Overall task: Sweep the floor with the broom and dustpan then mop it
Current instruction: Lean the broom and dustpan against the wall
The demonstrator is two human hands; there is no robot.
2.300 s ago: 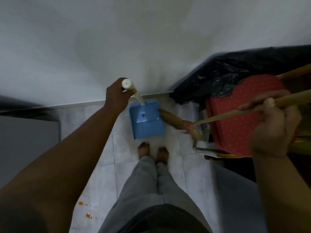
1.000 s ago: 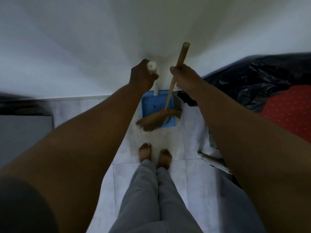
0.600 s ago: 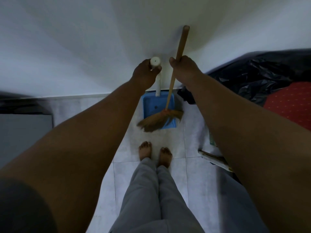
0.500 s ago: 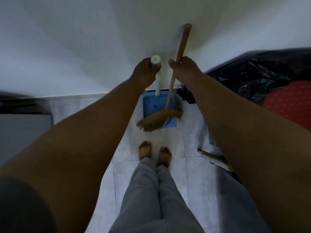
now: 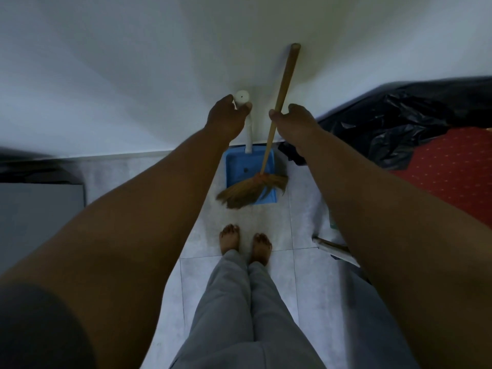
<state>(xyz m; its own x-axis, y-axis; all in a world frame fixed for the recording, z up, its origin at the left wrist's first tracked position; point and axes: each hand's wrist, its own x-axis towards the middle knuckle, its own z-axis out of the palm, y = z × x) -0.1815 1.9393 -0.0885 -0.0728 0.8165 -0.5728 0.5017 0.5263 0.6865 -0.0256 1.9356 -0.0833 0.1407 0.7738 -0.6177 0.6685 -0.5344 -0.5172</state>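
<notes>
From where I stand, the sweeping looks close to done: the broom [image 5: 249,191] lies with its bristles across the mouth of the blue dustpan [image 5: 243,169], which sits on the floor [image 5: 266,222]. The left hand [image 5: 226,121] has its grip wrapped round the dustpan's white handle. The right hand [image 5: 296,123] has its grip round the broomstick, just above the dustpan. Mopping is all yet to do.

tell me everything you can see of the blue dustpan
The blue dustpan looks plastic: a shallow rectangular tray with a raised rim and a long upright white handle. It sits on the pale tiled floor by the wall, mouth towards the person's feet. The left hand grips the handle's top; the broom bristles lie over its front edge.
</notes>
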